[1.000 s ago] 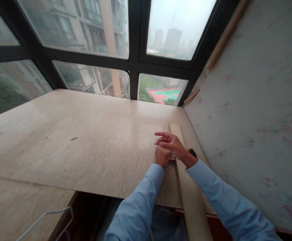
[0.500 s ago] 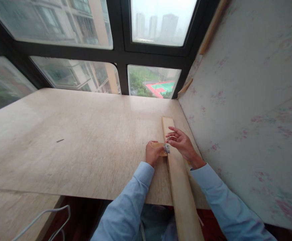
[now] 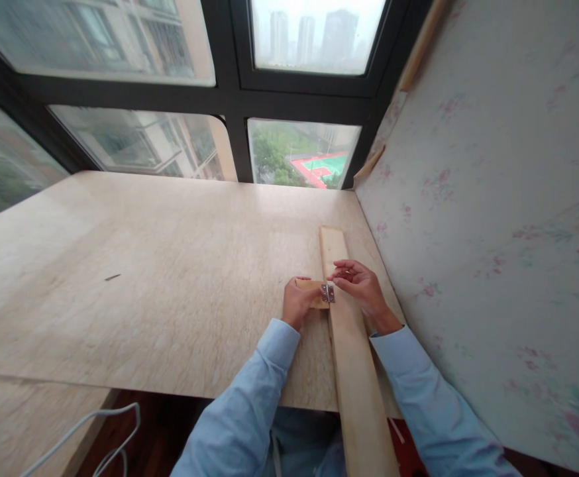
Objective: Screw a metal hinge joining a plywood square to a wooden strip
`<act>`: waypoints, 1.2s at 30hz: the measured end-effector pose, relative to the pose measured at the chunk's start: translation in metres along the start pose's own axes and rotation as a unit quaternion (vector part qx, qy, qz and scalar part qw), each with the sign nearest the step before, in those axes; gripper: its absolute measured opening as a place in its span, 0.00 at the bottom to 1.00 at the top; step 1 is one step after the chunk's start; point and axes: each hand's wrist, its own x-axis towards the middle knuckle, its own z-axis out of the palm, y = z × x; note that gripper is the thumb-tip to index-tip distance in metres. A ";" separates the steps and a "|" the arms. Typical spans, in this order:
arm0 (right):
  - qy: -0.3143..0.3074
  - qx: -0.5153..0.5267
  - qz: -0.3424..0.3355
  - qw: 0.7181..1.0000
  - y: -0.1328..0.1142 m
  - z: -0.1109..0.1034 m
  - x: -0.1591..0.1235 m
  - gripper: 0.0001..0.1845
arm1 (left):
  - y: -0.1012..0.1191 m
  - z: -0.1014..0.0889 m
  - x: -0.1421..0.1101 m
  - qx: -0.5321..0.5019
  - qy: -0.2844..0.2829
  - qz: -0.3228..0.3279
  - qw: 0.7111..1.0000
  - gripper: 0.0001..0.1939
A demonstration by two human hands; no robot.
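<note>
Silver metal hinge (image 3: pixel 328 293) in place across short wooden block (image 3: pixel 310 284) and long pale plank (image 3: pixel 358 374), towards desk's (image 3: pixel 180 265) right edge; fastening unclear. Left hand (image 3: pixel 295 305): grip clamped on block. Right hand (image 3: pixel 365 286): at hinge, cannot tell if grip is closed.

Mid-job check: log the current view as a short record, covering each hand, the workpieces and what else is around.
left hand: gripping the small wood piece
right hand: fingertips together over the long board, near the hinge; any item in them too small to tell
hinge: metal, spanning the joint between small piece and board
long board: lengthwise on the tabletop, near end past its edge
elsewhere: thin dark sliver on the tabletop; white cable lower left; floral wall at right
</note>
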 end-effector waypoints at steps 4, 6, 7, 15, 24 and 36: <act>0.023 -0.016 -0.001 1.000 0.006 -0.001 0.000 0.20 | -0.001 0.000 0.002 0.004 -0.003 -0.003 1.000 0.25; 0.031 -0.023 -0.005 0.999 0.007 -0.001 0.000 0.20 | -0.001 0.001 0.002 0.007 -0.003 -0.005 1.000 0.25; 0.032 -0.025 -0.007 0.999 0.006 -0.001 0.000 0.20 | -0.001 0.001 0.002 0.007 -0.005 -0.007 1.000 0.25; 0.002 -0.034 -0.012 0.999 0.009 -0.002 -0.002 0.22 | 0.004 0.000 0.004 0.019 -0.021 -0.027 0.999 0.24; -0.009 -0.129 -0.064 0.990 0.012 0.000 -0.004 0.23 | 0.010 -0.001 0.004 0.041 -0.039 -0.052 0.997 0.21; -0.029 -0.184 -0.087 0.979 0.011 0.006 -0.007 0.26 | 0.007 -0.003 0.006 0.017 -0.053 -0.057 0.997 0.20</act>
